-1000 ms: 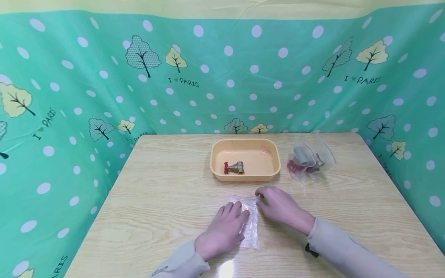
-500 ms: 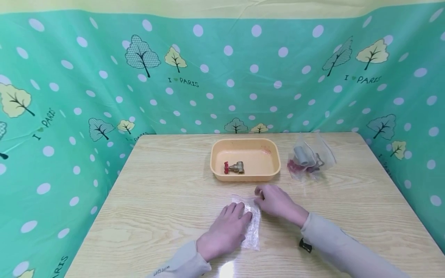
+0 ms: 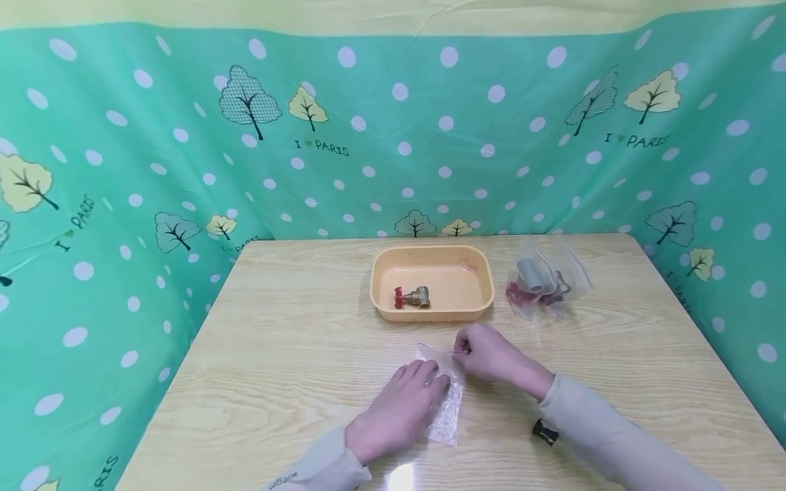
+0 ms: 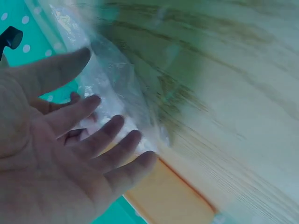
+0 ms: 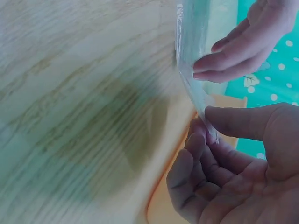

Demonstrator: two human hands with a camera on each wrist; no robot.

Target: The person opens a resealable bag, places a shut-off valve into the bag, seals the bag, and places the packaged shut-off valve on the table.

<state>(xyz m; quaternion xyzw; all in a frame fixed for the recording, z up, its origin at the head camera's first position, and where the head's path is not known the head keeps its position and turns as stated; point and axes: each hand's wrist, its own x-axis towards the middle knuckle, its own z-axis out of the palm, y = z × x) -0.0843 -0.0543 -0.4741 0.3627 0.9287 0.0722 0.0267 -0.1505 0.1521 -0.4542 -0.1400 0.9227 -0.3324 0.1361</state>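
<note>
Right hand (image 3: 489,353) pinched a clear plastic bag (image 3: 446,417), left hand (image 3: 398,409) relaxed over it, before green "PARIS" cloth (image 3: 381,157) and a peach tray (image 3: 454,290) holding a red-handled brass valve (image 3: 419,296).

Clear plastic bag (image 3: 448,417), pinched at one corner

You have the crinkled, see-through bag on the wooden tabletop (image 3: 276,361), slightly askew, its far right corner pinched in your right hand (image 3: 488,351), its left side partly hidden by your left hand (image 3: 402,408).
</note>
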